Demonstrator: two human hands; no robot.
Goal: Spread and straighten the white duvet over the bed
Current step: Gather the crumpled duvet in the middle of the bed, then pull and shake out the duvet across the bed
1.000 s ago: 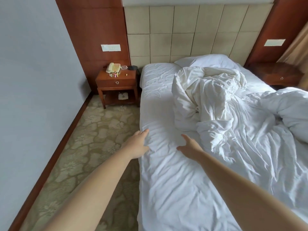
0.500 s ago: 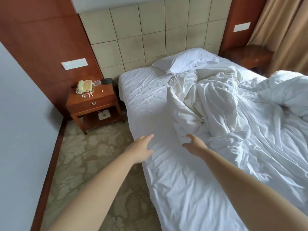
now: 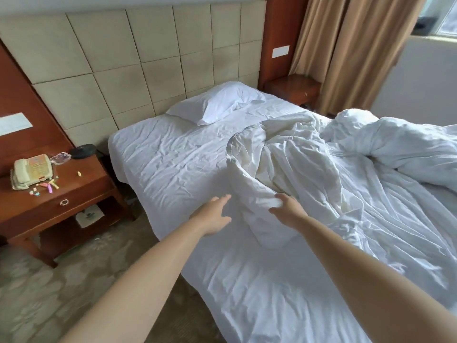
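Note:
The white duvet (image 3: 291,157) lies crumpled in a heap across the middle and right of the bed (image 3: 173,159), with a bulky fold at the far right. My right hand (image 3: 286,206) reaches its near-left fold, fingers and thumb closing round the bunched edge. Beside it to the left, my left hand (image 3: 212,214) hovers over the sheet with fingers straight and holds nothing. A white pillow (image 3: 217,102) rests against the padded headboard.
A wooden nightstand (image 3: 57,194) with a phone and small coloured items stands left of the bed. A second nightstand (image 3: 294,90) and tan curtains (image 3: 346,50) are at the far right. Patterned carpet (image 3: 49,293) runs along the bed's left side.
The view has swung right and closer to the bed. Both hands advanced toward the duvet; my right hand has reached its near fold and taken hold of it.

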